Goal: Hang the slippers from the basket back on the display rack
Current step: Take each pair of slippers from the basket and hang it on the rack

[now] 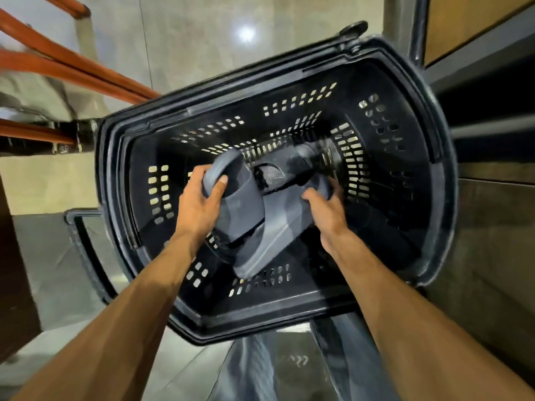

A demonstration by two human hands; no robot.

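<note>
A black perforated plastic basket (411, 198) stands on the floor below me. Inside it lie dark grey slippers. My left hand (199, 204) grips the left slipper (237, 204) at its toe end, thumb over the strap. My right hand (327, 209) holds the far end of the second grey slipper (272, 241), which lies crossed under the first. A third, darker slipper (289, 166) rests deeper in the basket behind them. The display rack is not plainly in view.
Orange-brown bars (72, 68) slant in from the upper left. A dark metal post and shelf frame (419, 27) stand at the upper right. The basket's handle (84, 256) hangs at its left side over a glossy tiled floor (202, 33).
</note>
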